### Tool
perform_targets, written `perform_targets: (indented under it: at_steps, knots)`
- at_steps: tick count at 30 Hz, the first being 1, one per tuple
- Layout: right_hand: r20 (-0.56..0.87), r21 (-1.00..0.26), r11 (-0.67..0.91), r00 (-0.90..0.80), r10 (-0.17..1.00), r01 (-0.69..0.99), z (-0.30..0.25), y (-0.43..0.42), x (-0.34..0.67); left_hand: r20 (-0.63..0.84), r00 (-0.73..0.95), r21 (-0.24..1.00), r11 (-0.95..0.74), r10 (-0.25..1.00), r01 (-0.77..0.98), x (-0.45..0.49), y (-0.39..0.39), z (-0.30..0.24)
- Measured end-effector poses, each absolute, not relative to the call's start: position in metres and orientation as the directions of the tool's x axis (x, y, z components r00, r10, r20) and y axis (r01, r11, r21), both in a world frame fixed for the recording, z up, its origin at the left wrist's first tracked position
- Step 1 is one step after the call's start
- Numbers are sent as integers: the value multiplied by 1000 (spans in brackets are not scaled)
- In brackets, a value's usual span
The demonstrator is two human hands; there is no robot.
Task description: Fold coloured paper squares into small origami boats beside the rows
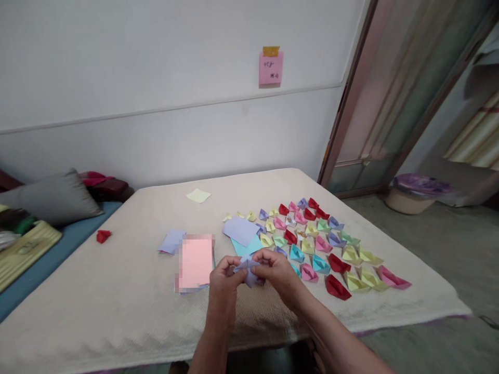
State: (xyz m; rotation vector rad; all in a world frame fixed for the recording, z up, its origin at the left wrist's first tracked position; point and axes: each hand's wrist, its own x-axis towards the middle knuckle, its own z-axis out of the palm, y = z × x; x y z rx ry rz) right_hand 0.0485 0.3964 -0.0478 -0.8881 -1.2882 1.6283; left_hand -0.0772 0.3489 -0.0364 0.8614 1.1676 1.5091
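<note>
Bare forearms come in from bottom edge, hands meeting over near side of cream cloth. Left hand and right hand both pinch one small purple paper from either side; it sits between them, partly hidden by the grip. Looks like mid-fold shaping; next move probably calls for light, even pressure so creases stay sharp and thin paper doesn't tear. Just beyond: flat matte purple sheet overlapping turquoise sheet. Left: pink-topped paper stack, rectangular, partly pixelated. Right: rows of pointed, hollow paper boats, crisp-edged, many colours. Cloth looks woven, nubbly. Farther: pale yellow sheet, angular red folded piece, smooth white wall.
</note>
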Motion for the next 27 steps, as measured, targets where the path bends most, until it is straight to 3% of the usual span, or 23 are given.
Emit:
perform_targets:
  at_steps: [14,18,22,27]
  knots:
    - [77,-988,26,-334,939,-154,-35,394,54,-61,-229,839,-74,972,-540,-84,348,-37]
    - [112,-993,89,-363,925,-79,-31,396,57,-64,-261,904,-55,963,-424,-85,349,-40]
    - [110,-994,102,-326,939,-41,-35,396,55,49,-319,971,-120,947,-206,-81,350,-42]
    - [131,-989,109,-261,956,-98,-39,396,51,80,-336,981,-133,939,-141,-76,349,-39]
